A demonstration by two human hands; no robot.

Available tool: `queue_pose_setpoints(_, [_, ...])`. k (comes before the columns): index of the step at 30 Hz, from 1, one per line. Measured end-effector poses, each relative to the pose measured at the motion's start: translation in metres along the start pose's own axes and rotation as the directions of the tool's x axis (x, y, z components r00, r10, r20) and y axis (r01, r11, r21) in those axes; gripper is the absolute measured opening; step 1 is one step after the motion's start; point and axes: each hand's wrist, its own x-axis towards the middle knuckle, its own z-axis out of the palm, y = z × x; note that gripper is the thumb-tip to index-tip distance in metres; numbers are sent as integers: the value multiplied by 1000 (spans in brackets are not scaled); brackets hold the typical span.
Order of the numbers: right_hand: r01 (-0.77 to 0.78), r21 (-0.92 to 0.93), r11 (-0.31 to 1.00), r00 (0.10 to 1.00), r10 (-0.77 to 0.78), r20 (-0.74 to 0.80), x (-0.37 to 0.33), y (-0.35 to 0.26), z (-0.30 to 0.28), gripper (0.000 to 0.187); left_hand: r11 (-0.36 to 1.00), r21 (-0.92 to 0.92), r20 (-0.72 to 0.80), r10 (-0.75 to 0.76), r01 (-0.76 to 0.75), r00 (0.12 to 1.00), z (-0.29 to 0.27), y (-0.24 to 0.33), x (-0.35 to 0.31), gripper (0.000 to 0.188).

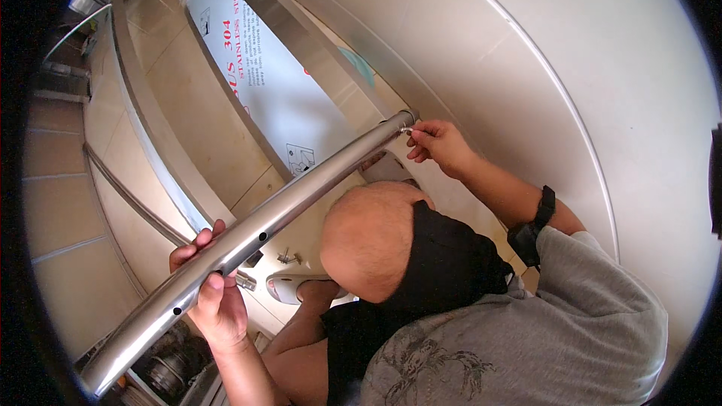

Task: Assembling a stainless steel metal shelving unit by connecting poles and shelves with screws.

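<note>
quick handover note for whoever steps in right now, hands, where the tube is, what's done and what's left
Left hand: gripped around the steel tube near its lower end, beside two small holes.
Right hand: pinching a small metal piece at the tube's upper end.
Tube runs slanted from lower left up to the tiled wall.
Done: tube lifted and held in place.
Left: the small piece is not yet visibly seated; whether the end is fixed cannot be told.

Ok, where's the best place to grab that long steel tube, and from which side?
Grip the steel tube mid-length, between its drilled holes, wrapping from underneath as the left hand does. It is round, smooth and slanted, so a full wrap should stop it sliding. The right hand is at its far end.
</note>
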Motion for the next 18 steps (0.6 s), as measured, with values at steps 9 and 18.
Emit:
queue_pose_setpoints(9, [-220, 239, 946, 969, 240, -56, -7, -18, 18, 17, 1000, 2, -4, -4, 4, 1000, -1, 0, 1, 49])
queue_pose_setpoints(18, [-267, 571, 777, 909, 399, -118, -12, -20, 35, 14, 1000, -7, 3, 8, -8, 1000, -2, -1, 1, 48])
